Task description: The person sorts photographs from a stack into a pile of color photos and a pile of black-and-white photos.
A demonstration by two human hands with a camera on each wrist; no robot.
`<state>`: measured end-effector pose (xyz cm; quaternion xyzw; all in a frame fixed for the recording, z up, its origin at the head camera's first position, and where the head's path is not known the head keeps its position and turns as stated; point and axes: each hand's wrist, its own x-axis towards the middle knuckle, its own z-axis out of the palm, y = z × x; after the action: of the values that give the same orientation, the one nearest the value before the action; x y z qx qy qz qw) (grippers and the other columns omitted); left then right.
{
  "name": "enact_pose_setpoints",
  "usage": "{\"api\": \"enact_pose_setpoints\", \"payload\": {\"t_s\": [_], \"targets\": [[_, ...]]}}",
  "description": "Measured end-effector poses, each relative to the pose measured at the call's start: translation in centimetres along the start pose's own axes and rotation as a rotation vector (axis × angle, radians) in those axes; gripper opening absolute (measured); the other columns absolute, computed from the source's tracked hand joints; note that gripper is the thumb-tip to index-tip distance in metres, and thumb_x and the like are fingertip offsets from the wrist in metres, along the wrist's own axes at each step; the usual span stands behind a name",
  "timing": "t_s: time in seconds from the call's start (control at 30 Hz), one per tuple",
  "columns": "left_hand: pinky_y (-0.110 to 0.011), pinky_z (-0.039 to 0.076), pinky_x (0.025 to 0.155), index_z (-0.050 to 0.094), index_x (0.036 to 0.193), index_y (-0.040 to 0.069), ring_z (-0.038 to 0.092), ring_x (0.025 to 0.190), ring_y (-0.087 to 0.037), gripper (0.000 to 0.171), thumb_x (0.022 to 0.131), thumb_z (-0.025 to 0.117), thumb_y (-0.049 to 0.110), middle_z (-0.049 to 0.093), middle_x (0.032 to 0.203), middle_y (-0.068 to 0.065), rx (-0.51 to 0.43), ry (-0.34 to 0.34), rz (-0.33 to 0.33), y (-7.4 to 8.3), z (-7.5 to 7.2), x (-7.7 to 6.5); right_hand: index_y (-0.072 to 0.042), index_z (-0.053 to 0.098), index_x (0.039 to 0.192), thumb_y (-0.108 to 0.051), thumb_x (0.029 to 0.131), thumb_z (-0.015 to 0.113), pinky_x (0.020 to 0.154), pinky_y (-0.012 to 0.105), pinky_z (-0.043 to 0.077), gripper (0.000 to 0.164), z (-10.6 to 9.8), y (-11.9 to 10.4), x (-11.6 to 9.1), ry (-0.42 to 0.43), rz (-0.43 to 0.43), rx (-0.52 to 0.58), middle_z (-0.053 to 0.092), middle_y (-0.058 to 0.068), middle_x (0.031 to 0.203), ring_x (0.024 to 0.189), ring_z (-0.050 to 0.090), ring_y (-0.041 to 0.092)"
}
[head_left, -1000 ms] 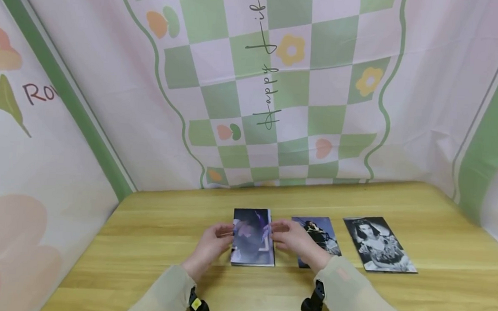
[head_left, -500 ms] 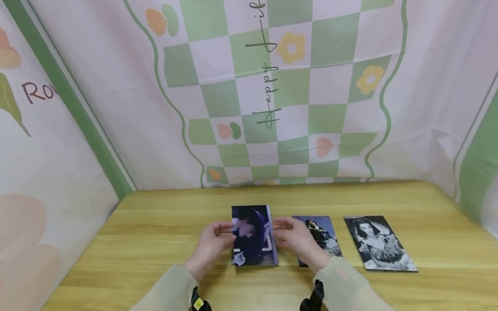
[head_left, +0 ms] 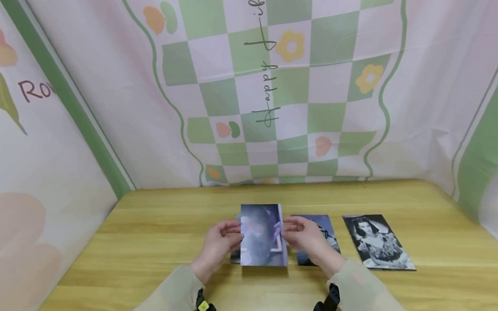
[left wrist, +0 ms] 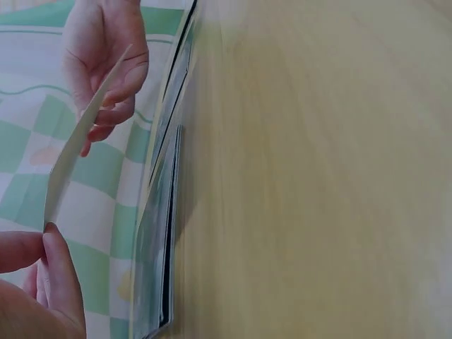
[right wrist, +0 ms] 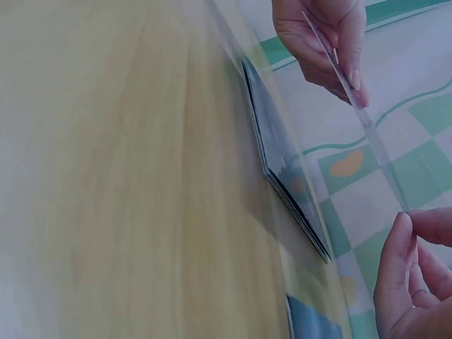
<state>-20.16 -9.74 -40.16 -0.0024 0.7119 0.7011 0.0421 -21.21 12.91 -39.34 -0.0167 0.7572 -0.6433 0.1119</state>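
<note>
A glossy photo print point(head_left: 263, 239) is held up off the table between both hands, its surface catching glare. My left hand point(head_left: 216, 248) pinches its left edge between thumb and fingers; my right hand point(head_left: 312, 240) pinches the right edge. The wrist views show the print point(left wrist: 74, 152) edge-on and tilted, apart from the table. Beneath it lies a stack of photos point(right wrist: 282, 155), mostly hidden in the head view, where just its left border point(head_left: 235, 257) peeks out.
Right of the stack lies a blue-toned photo point(head_left: 304, 259), partly covered by the right hand. Farther right is a black-and-white photo point(head_left: 382, 244). All rest on a wooden table point(head_left: 163, 231), with a checkered cloth backdrop point(head_left: 294, 115) behind.
One print has come off the top of the stack, rising and shifting right, with the left part of the stack now showing. Both hands moved slightly right with it.
</note>
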Motion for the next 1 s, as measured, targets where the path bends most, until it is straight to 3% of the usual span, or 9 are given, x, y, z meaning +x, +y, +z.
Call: {"api": "enact_pose_setpoints", "payload": {"t_s": [0.27, 0.4, 0.73, 1.0], "targets": [[-0.030, 0.057, 0.080, 0.053, 0.127, -0.004, 0.061, 0.086, -0.012, 0.039, 0.089, 0.060, -0.002, 0.060, 0.106, -0.012, -0.013, -0.018, -0.051, 0.0, 2.2, 0.2, 0.006, 0.044, 0.134, -0.004, 0.091, 0.060, 0.073, 0.029, 0.058, 0.047, -2.4, 0.1, -0.1, 0.004, 0.036, -0.005, 0.063, 0.006, 0.097, 0.079, 0.063, 0.009], [-0.029, 0.057, 0.080, 0.055, 0.128, -0.002, 0.061, 0.085, -0.012, 0.040, 0.088, 0.060, -0.001, 0.060, 0.106, -0.012, 0.000, -0.038, -0.046, 0.1, 3.5, 0.5, 0.009, 0.039, 0.136, -0.004, 0.092, 0.057, 0.072, 0.024, 0.057, 0.049, -3.9, 0.3, -0.2, -0.014, 0.048, 0.011, 0.061, 0.002, 0.094, 0.079, 0.062, 0.007], [-0.029, 0.059, 0.076, 0.049, 0.133, -0.005, 0.059, 0.078, -0.009, 0.051, 0.083, 0.059, -0.011, 0.057, 0.095, -0.006, 0.021, -0.140, -0.053, -0.1, 7.0, 1.1, 0.009, 0.038, 0.137, -0.006, 0.093, 0.056, 0.070, 0.025, 0.057, 0.050, -7.3, 0.3, -1.3, 0.022, 0.073, -0.078, 0.062, 0.006, 0.101, 0.081, 0.061, 0.007], [-0.030, 0.059, 0.073, 0.050, 0.132, -0.006, 0.057, 0.073, -0.009, 0.052, 0.082, 0.061, -0.011, 0.056, 0.092, -0.005, 0.078, -0.187, -0.064, -0.3, 8.8, 1.7, 0.010, 0.037, 0.137, -0.007, 0.093, 0.057, 0.073, 0.026, 0.058, 0.051, -9.3, 0.9, -1.6, 0.025, 0.060, -0.190, 0.059, 0.016, 0.109, 0.083, 0.061, 0.008]]}}
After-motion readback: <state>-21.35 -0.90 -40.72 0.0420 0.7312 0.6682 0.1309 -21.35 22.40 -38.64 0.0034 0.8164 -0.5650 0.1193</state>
